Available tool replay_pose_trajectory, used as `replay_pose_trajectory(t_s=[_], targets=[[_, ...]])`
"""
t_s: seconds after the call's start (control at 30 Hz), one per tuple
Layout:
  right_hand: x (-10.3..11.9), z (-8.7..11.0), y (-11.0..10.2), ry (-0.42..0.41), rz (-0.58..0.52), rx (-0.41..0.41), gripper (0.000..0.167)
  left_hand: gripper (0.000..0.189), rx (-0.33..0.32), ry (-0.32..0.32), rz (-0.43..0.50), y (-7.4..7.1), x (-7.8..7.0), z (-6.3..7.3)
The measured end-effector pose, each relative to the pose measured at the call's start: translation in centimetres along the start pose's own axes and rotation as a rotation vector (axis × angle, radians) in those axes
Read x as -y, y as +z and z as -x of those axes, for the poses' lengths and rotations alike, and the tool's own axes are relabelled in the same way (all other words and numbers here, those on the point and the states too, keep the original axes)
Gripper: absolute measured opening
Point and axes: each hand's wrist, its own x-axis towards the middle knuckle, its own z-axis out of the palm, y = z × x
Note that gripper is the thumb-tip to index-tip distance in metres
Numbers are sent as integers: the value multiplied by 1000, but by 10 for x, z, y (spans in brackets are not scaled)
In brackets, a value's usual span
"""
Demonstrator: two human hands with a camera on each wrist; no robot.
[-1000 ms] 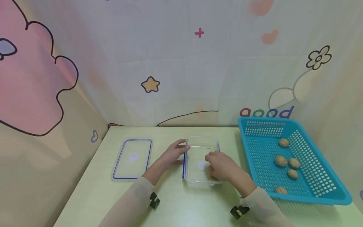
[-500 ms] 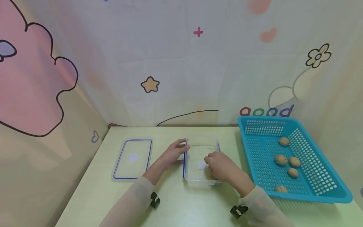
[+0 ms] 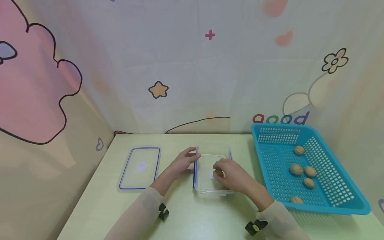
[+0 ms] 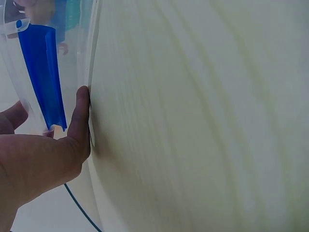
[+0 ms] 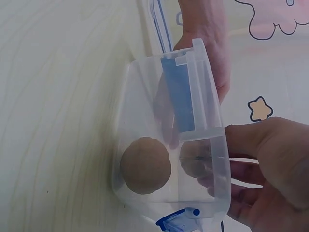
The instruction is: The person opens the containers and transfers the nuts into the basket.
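Observation:
A clear plastic food container [image 3: 207, 192] with blue side latches stands lidless on the table. My left hand [image 3: 181, 162] grips its left wall, one finger over the rim and others spread on the outside, low down by the latch in the left wrist view. My right hand [image 3: 232, 173] reaches into the container and pinches a walnut [image 3: 218, 174], which shows through the clear wall in the right wrist view. A second walnut [image 5: 146, 166] lies on the container's floor in the near right corner, mostly hidden under the right hand in the head view.
The container's lid [image 3: 121, 178] with a blue seal lies flat at the left. On the right a blue basket [image 3: 327, 210] with perforated sides holds several walnuts [image 3: 296, 169]. A printed cloth [image 3: 186, 66] hangs behind the table [image 3: 186, 220].
The right hand has lifted slightly and shifted a little left with the walnut, so more of the walnut shows. The left hand and the container stay in place.

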Motion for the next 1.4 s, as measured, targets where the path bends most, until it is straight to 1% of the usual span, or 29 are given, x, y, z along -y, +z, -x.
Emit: replay_pose_trajectory(t_s=[0.17, 0.3, 0.47, 0.73, 0.93, 1.07, 1.17, 1.3, 1.4], targets=[[0, 0, 0, 51, -42, -26, 10, 60, 5, -3, 5, 0, -1, 1], [-1, 1, 1, 64, -71, -25, 11, 59, 11, 1, 4, 1, 0, 1], [-1, 2, 1, 45, -95, -20, 12, 59, 14, 7, 3, 2, 0, 1], [-2, 2, -5, 13, -153, -60, 17, 61, 18, 13, -6, 2, 0, 2], [-3, 5, -9, -15, -125, -91, 20, 60, 10, 11, 11, 1, -1, 3], [-4, 7, -15, -18, -109, -102, 23, 59, 1, 8, 8, 1, -2, 3], [-5, 9, -23, -14, -126, -115, 24, 59, -6, 5, 0, 2, -2, 3], [-7, 13, -35, -30, -150, -151, 24, 59, -8, -1, 1, 2, -2, 2], [-10, 18, -46, -32, -142, -190, 25, 59, -6, -1, 4, 2, -1, 1]])
